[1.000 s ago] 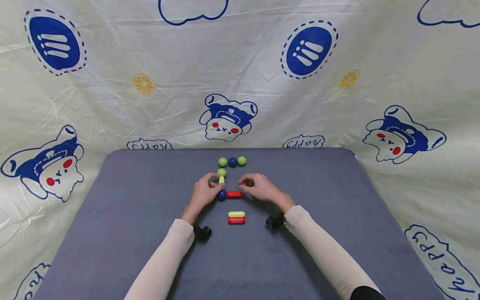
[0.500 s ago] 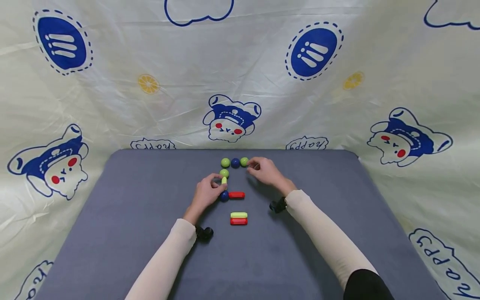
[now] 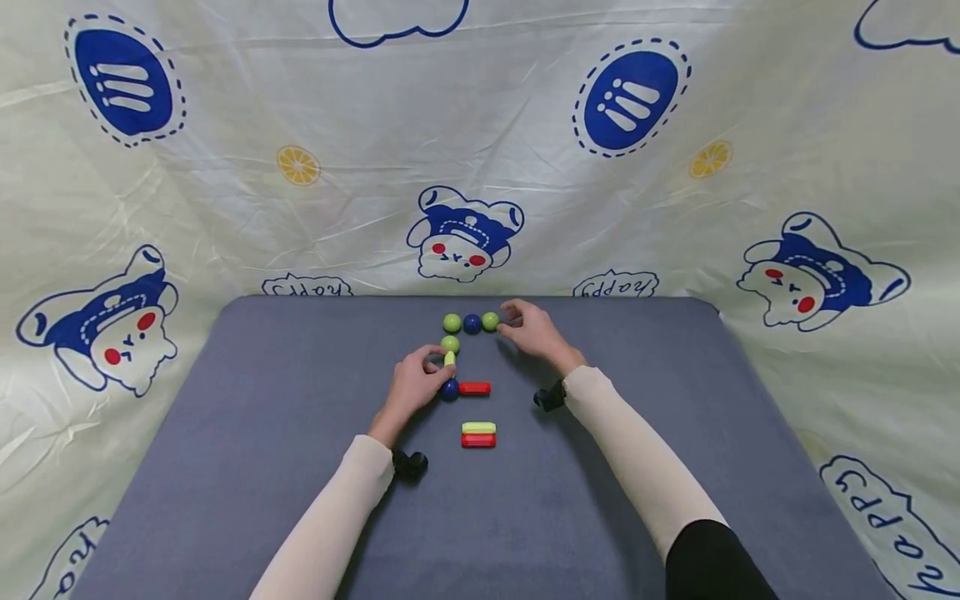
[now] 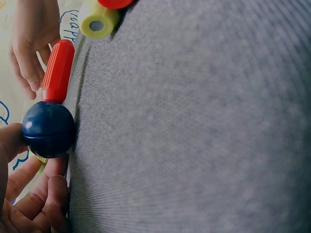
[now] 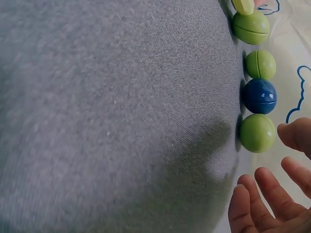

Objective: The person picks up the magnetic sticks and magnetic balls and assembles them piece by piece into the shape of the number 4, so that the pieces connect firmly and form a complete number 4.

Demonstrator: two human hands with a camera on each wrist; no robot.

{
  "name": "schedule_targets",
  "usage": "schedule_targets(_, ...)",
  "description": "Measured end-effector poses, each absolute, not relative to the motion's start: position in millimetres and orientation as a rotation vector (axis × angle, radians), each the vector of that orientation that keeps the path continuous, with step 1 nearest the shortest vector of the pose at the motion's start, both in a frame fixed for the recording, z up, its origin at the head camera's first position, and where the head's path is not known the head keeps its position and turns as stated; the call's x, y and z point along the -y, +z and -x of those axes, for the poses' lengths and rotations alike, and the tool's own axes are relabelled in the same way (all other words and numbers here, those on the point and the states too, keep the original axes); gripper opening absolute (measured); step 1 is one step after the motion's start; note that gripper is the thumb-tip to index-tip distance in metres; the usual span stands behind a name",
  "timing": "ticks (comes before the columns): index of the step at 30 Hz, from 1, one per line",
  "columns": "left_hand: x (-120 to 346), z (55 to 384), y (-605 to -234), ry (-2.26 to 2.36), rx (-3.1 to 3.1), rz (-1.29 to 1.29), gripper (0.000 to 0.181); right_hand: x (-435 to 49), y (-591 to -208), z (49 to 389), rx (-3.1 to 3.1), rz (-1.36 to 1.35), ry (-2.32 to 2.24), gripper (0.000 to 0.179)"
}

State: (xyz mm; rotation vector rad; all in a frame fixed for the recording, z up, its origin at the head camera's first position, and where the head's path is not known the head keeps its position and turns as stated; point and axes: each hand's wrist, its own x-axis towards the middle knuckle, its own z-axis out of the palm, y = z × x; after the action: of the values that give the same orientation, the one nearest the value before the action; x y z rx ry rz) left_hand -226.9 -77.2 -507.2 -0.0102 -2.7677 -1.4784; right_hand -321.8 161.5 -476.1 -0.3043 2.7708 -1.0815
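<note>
Yellow-green plastic, by its look, forms the short rod (image 3: 450,358) that the left hand (image 3: 411,387) pinches in the head view; a near green ball (image 3: 450,344) sits at its 12 o'clock end, a blue ball (image 3: 450,389) at its 6 o'clock end, and a red rod (image 3: 476,388) runs from that ball toward 3 o'clock; farther toward 12 o'clock lies a row of three balls, the right hand (image 3: 536,333) just beside its 3 o'clock end ball (image 3: 491,322), fingers loosely bent round nothing; in the left wrist view, the blue ball hides most of the short rod, the red rod at its 1 o'clock; a grey disc (image 4: 96,25) in a spare rod's end hints at magnets, so joints may snap or tug; in the right wrist view, the hand spreads from the end ball's 3 to 6 o'clock, contact impossible to tell; balls look hard, light and apt to roll, best held across the widest part; stiff rods suit a mid-length pinch.
</note>
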Motion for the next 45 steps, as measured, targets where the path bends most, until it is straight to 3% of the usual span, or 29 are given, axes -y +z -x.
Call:
schedule_targets(9,76,228,-508,-1.479,2.746,0.012,0.033,-158,-484,327,-2.727,0.273,-1.170,0.056)
schedule_targets(45,74,225,-508,-1.463,2.751,0.009,0.032,-148,-496,331,-2.742,0.208,-1.193,0.048)
